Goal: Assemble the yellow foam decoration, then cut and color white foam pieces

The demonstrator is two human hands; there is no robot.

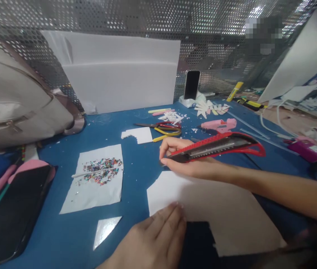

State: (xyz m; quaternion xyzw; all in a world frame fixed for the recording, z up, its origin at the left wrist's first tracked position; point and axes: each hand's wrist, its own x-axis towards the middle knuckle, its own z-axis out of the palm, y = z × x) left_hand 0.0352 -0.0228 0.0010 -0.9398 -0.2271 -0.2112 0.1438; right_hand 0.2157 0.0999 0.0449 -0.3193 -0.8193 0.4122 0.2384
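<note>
My right hand (pixel 188 158) is closed round a red utility knife (pixel 217 146), its blade end pointing left just above the top edge of a white sheet (pixel 222 213). My left hand (pixel 155 239) lies flat with fingers stretched out, pressing the sheet's near left corner onto the blue table (pixel 136 168). A dark gap shows in the sheet beside my left hand.
A paper with coloured glitter and a white stick (pixel 97 175) lies left. Scissors (pixel 161 129), a pink glue gun (pixel 221 125), paper scraps, a propped phone (pixel 191 85), a black phone (pixel 12 213), a grey bag (pixel 15 101) and a white board (pixel 119 71) surround the work.
</note>
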